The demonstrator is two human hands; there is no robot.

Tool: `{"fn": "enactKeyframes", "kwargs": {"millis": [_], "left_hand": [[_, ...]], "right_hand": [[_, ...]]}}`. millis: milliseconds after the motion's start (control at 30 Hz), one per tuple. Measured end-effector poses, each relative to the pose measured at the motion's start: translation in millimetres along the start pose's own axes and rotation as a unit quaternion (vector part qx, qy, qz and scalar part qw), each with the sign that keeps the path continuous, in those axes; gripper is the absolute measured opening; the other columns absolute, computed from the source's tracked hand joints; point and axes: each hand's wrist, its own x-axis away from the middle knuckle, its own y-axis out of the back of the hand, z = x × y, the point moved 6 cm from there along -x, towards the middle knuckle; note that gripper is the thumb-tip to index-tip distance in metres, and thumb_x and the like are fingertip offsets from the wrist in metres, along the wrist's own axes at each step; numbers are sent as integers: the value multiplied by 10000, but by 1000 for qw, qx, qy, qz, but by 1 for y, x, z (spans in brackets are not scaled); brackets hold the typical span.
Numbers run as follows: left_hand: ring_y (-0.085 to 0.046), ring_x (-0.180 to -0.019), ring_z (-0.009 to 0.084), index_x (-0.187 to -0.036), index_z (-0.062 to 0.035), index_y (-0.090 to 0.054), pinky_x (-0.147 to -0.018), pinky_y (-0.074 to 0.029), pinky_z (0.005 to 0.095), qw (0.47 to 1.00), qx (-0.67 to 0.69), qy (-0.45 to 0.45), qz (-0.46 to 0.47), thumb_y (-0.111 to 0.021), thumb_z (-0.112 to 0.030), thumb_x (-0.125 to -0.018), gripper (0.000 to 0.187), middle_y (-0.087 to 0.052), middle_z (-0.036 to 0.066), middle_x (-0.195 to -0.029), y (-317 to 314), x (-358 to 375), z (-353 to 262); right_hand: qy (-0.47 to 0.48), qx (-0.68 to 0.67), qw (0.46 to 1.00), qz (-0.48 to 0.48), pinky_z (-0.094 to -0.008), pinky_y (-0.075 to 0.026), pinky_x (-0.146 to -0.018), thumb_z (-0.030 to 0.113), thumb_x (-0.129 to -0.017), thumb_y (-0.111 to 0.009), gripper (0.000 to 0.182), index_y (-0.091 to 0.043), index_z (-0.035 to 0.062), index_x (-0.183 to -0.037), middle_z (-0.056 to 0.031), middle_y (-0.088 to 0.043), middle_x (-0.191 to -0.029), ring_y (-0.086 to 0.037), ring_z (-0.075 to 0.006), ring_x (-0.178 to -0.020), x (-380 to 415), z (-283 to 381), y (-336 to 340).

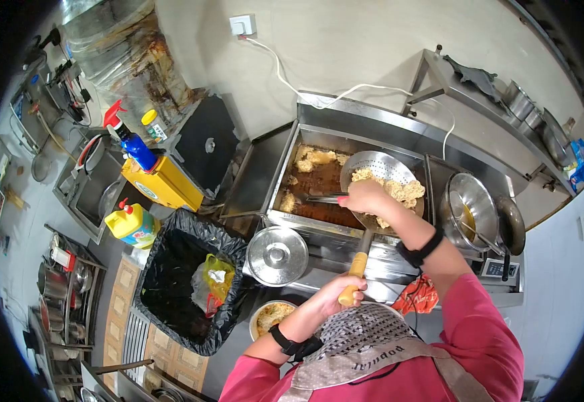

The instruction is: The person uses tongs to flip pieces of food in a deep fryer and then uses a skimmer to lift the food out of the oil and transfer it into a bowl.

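My left hand (340, 293) is wrapped round the wooden handle (357, 266) of a large perforated ladle (376, 163). Several pieces of golden fried food (402, 191) lie in the ladle, over the right part of a fryer (325, 213) filled with brown oil. Closed round metal tongs (324, 199), my right hand (364, 195) is above the ladle's left side, and the tongs' tips point left over the oil. More battered pieces (315, 159) float at the fryer's left side.
Left of the fryer are a lidded pot (277, 256) and a black-lined bin (171, 295). A steel strainer bowl (469, 208) stands on the right. Below the pot is a bowl of crumbs (272, 316); a shelf (493, 107) hangs at upper right.
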Motion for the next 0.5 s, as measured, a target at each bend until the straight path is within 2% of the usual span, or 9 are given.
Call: {"fn": "enactKeyframes", "kwargs": {"millis": [200,333,433,500], "left_hand": [[-453,-521,77,-903,-59,-466,-470,-378,208,1000,2,2,6,-596,-69,-764,190,-498,18,-737,6,-2,2],[-455,-521,79,-916,-59,-467,-474,-378,211,1000,-4,4,-2,-600,-70,-765,201,-501,20,-736,5,-2,0],[-456,-524,81,-941,-62,-462,-479,-376,211,1000,-2,7,7,-598,-70,-767,221,-505,22,-740,3,-1,-1],[-456,-526,82,-961,-65,-457,-481,-374,212,1000,-5,9,9,-596,-69,-769,238,-508,24,-744,3,-1,-2]], "right_hand": [[-30,-91,983,154,-377,-494,-720,420,-786,-539,426,-674,21,-845,-150,-654,-821,-630,-290,-830,-33,30,-33],[30,-29,998,-37,-391,-503,-674,368,-739,-605,360,-675,21,-802,-149,-652,-789,-634,-297,-781,-14,27,-23],[30,-8,997,-71,-398,-501,-658,358,-732,-615,344,-672,23,-780,-147,-649,-768,-633,-308,-753,14,16,-11],[62,-2,989,-134,-405,-493,-624,363,-731,-624,340,-664,29,-776,-143,-635,-716,-626,-313,-700,33,1,-6]]}}
